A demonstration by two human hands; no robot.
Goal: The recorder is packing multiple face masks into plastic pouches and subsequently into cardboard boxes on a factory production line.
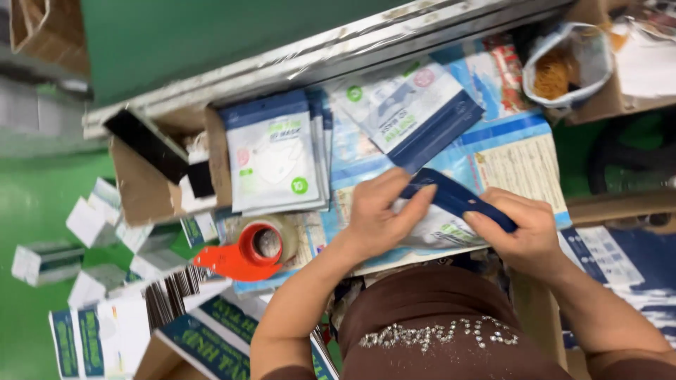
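My left hand and my right hand both pinch a flat mask packet with a dark blue top strip, holding it over the paper-covered work surface. The left fingers grip the strip's left end, the right fingers its right end. A stack of the same white-and-blue mask packets lies to the left. Another packet lies tilted just beyond my hands.
A red tape dispenser with a tape roll sits left of my left arm. An open cardboard box stands at far left. Small white cartons lie scattered on the green floor. A bag of brown material sits top right.
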